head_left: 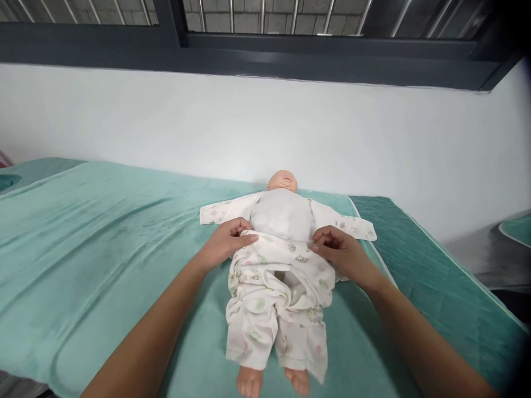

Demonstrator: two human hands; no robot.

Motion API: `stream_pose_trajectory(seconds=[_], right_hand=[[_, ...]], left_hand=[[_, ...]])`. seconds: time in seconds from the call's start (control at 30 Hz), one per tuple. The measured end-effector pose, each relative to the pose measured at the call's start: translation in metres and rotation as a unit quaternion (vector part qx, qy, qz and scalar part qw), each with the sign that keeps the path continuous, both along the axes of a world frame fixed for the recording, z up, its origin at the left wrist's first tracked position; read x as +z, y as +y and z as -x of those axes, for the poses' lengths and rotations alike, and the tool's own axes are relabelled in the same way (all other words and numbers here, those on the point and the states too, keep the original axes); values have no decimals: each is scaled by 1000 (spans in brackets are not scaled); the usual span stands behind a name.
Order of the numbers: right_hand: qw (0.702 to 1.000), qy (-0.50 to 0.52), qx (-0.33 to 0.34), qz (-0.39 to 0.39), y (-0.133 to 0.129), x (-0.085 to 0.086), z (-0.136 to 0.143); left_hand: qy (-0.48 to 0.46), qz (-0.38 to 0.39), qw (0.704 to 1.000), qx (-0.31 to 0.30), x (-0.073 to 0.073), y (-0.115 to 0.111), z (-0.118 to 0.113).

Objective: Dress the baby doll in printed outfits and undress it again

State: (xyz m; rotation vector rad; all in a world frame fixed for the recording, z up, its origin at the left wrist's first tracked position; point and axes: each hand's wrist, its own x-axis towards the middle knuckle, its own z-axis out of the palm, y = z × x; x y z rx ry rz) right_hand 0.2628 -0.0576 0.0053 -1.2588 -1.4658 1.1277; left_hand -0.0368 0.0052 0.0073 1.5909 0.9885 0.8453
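Observation:
A baby doll (284, 180) lies on its back, its feet pointing toward me. It wears a white long-sleeved top (282, 213) with small prints on the sleeves, both arms spread sideways. White printed baby pants (265, 298) cover its legs up to the belly, with a gap showing at the crotch. My left hand (230, 240) pinches the waistband at its left end. At the other end, my right hand (342, 251) has its fingers closed on the waistband too. Both bare feet stick out below the pant legs.
Under the doll spreads a light green blanket (103, 237) with some creases. A darker green quilted cover (431, 276) shows on the right. Behind stands a white wall (186, 121) below a dark window frame (249, 58) with metal bars outside.

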Motion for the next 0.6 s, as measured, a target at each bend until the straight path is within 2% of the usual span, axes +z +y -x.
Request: stream_pose_trajectory(seconds=[0.2, 0.33, 0.5, 0.6], right_hand=[[992, 3, -91, -92, 36, 15, 12], [990, 47, -105, -77, 47, 7, 18], [992, 100, -57, -43, 45, -11, 14], [993, 111, -5, -32, 45, -12, 3]], left_hand=[[-51, 8, 997, 51, -16, -3, -6], [-71, 11, 990, 121, -20, -3, -9], [-75, -6, 985, 157, -22, 4, -14], [-69, 38, 991, 104, -19, 8, -12]])
